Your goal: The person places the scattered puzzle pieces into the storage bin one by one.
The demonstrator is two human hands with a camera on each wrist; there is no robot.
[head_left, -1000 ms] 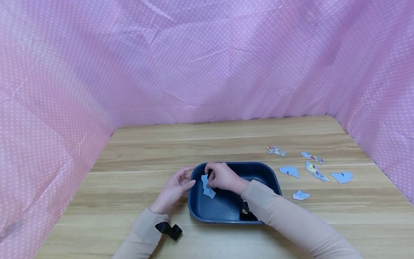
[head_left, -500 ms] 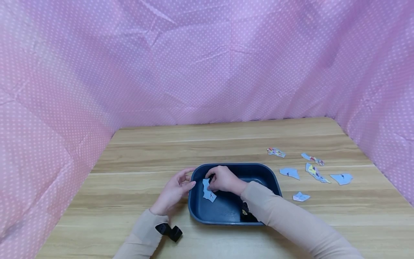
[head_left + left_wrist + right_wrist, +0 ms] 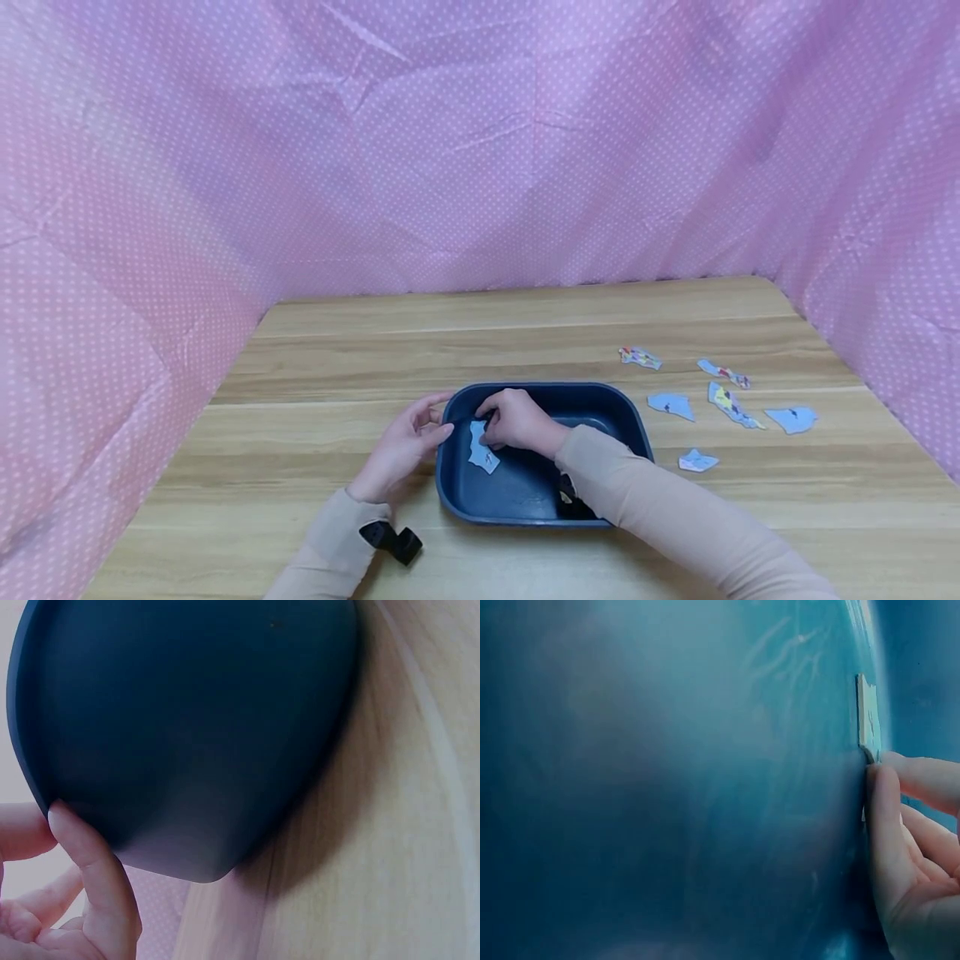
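A dark blue plastic tub (image 3: pixel 517 521) stands on the wooden table. My left hand (image 3: pixel 401 446) pinches its left wall; in the left wrist view the thumb and a finger (image 3: pixel 90 855) meet at the rim. My right hand (image 3: pixel 521 421) reaches down into the tub and pinches a light blue, jagged-edged puzzle piece (image 3: pixel 480 448) near its left wall. From the right wrist, the piece (image 3: pixel 870 716) appears almost edge-on at the fingertips. My right hand covers part of the piece, and the forearm hides the tub's near right corner.
Several flat, irregular puzzle pieces lie right of the tub, among them a small pale one (image 3: pixel 697 460), a blue one (image 3: pixel 792 419) and a colourful one (image 3: pixel 640 358). Pink dotted cloth (image 3: pixel 480 167) hangs behind and on both sides of the table (image 3: pixel 300 375).
My right hand has moved slightly lower and nearer inside the tub with the piece in its fingers. The left hand has stayed at the rim. The head view has tilted up a little.
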